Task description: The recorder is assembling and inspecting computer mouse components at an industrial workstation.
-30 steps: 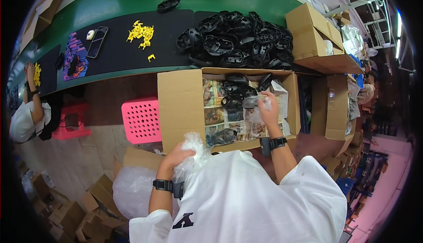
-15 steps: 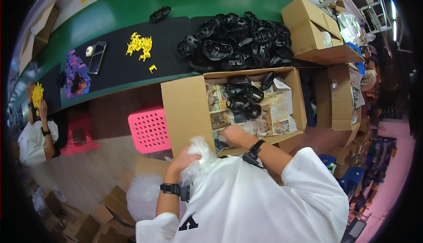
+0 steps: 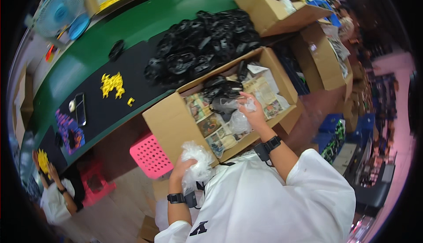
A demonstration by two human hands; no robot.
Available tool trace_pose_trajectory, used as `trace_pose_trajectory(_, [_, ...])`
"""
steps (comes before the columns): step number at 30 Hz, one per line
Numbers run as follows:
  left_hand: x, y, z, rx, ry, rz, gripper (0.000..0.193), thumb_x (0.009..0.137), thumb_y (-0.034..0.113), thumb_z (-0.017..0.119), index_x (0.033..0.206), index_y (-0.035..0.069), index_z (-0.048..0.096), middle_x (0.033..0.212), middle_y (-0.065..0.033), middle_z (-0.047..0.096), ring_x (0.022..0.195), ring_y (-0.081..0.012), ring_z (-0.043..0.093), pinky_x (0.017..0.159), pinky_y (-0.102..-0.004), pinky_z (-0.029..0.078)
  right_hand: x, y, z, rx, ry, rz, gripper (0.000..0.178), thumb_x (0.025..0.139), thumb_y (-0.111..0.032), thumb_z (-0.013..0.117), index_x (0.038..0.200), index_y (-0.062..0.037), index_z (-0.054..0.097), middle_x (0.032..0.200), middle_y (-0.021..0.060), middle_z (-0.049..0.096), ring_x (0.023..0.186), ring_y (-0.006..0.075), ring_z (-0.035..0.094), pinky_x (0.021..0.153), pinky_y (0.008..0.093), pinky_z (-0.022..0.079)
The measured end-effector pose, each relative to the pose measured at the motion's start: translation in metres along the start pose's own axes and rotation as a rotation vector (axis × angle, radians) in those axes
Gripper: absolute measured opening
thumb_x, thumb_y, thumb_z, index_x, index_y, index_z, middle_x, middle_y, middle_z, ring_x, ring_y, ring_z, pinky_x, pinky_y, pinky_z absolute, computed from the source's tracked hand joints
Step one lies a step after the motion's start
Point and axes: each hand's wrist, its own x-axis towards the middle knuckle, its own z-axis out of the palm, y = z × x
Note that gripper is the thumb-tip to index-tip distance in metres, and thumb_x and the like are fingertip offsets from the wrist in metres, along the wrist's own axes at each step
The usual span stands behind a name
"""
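A bunched wad of clear plastic bags (image 3: 197,163) is gripped in my left hand (image 3: 179,170), just outside the near left corner of an open cardboard box (image 3: 162,121). Over the box, my right hand (image 3: 255,116) pinches another clear plastic bag (image 3: 239,122), which hangs down inside. Sheets of printed paper (image 3: 210,126) line the box. Several black plastic shells (image 3: 219,87) lie on that paper beyond my right hand, partly covered by the bag.
Black plastic shells (image 3: 200,44) are heaped on the green table (image 3: 136,27) behind the box. Small yellow parts (image 3: 113,85) and a phone (image 3: 80,109) lie to the left. A pink stool (image 3: 151,155) stands below. Another person's hand (image 3: 53,171) handles yellow parts at far left.
My right hand has risen from the near side of the box toward its middle, drawing the clear bag up. My left hand keeps its wad. The whole view has turned.
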Motion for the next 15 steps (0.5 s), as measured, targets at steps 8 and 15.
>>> trace_pose_trajectory(8, [0.011, 0.017, 0.012, 0.137, -0.045, -0.056, 0.046, 0.072, 0.002, 0.058, 0.118, -0.001, 0.053, 0.103, -0.01, 0.063, 0.091, -0.0213, 0.062, 0.079, -0.0341, 0.052, -0.017, 0.027, -0.061, -0.003, 0.186, -0.026, 0.011, 0.083, -0.013, 0.064, 0.091, -0.0048, 0.065, 0.083, 0.0028, 0.063, 0.077, 0.011, 0.057, 0.072, 0.0262, 0.045])
trace_pose_trajectory(15, [0.015, 0.009, 0.071, 0.19, -0.03, -0.082, 0.048, 0.08, 0.026, 0.057, 0.119, -0.001, 0.054, 0.109, -0.0152, 0.062, 0.097, -0.0284, 0.062, 0.083, -0.0389, 0.052, -0.064, -0.012, -0.02, 0.094, -0.412, -0.48, 0.027, 0.077, -0.022, 0.077, 0.082, -0.0055, 0.056, 0.069, 0.0066, 0.056, 0.064, 0.0207, 0.056, 0.061, 0.0328, 0.046])
